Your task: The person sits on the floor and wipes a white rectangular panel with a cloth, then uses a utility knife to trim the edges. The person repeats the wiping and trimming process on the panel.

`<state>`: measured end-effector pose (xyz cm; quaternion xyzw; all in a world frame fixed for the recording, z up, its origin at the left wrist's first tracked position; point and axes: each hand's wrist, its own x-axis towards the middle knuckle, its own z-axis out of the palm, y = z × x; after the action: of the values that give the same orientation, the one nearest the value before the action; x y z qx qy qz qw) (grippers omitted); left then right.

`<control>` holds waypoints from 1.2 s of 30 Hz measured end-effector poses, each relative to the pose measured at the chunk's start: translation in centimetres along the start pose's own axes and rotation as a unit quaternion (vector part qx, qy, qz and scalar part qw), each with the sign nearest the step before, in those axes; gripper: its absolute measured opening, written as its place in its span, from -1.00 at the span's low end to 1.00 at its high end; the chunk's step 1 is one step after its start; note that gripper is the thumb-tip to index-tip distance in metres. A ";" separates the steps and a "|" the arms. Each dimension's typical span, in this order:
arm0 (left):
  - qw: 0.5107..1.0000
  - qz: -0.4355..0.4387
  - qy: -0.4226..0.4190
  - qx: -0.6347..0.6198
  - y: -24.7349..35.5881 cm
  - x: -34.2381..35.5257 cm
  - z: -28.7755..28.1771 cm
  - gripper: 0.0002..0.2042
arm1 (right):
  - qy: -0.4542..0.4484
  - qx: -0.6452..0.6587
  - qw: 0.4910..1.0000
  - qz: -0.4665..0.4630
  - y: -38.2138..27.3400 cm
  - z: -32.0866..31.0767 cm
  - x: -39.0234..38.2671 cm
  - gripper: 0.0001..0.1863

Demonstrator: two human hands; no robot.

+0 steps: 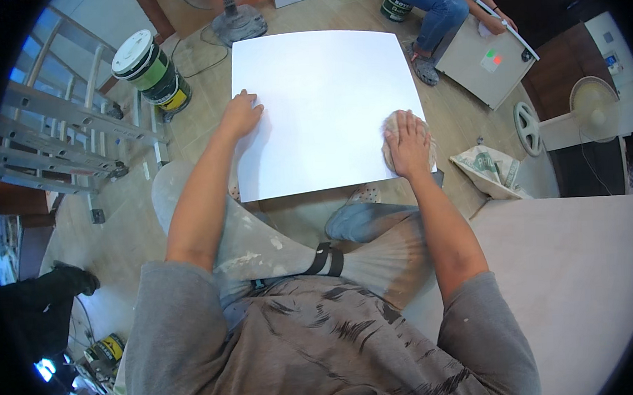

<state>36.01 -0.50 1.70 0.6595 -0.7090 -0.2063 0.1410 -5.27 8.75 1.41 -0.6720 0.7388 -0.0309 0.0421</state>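
A large white panel (322, 81) lies in front of me above my legs. At its left edge, my left hand (243, 114) rests with fingers apart and slightly bent on the surface. My right hand (406, 139) lies with fingers stretched over a bunched, light beige cloth (430, 147) at the panel's lower right edge, covering much of it.
An aluminium ladder (55, 129) and green paint bucket (154, 77) stand left. Top right, another person (435, 9) holds a grey panel (482, 78). A fan (591, 108), white bag (483, 174) and pale board (564, 270) are right. A dark-trousered leg (45, 287) shows lower left.
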 end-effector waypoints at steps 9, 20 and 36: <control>0.989 0.052 0.138 0.031 -2.3 0.4 3.4 -0.63 | -0.110 0.097 0.975 -0.169 -21.2 -0.1 -4.9 -0.15; 0.982 0.046 0.164 0.078 0.0 -0.7 3.7 -0.60 | 0.108 0.019 0.985 0.136 -4.3 2.3 -2.2 -0.23; 0.986 0.030 0.130 0.101 1.0 -0.6 3.9 -0.57 | 0.101 0.026 0.975 0.197 -1.9 1.0 0.7 -0.23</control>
<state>33.33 0.51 -1.16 0.6699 -0.7214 -0.0413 0.1709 -3.38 7.89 0.62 -0.5052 0.8561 -0.1086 -0.0100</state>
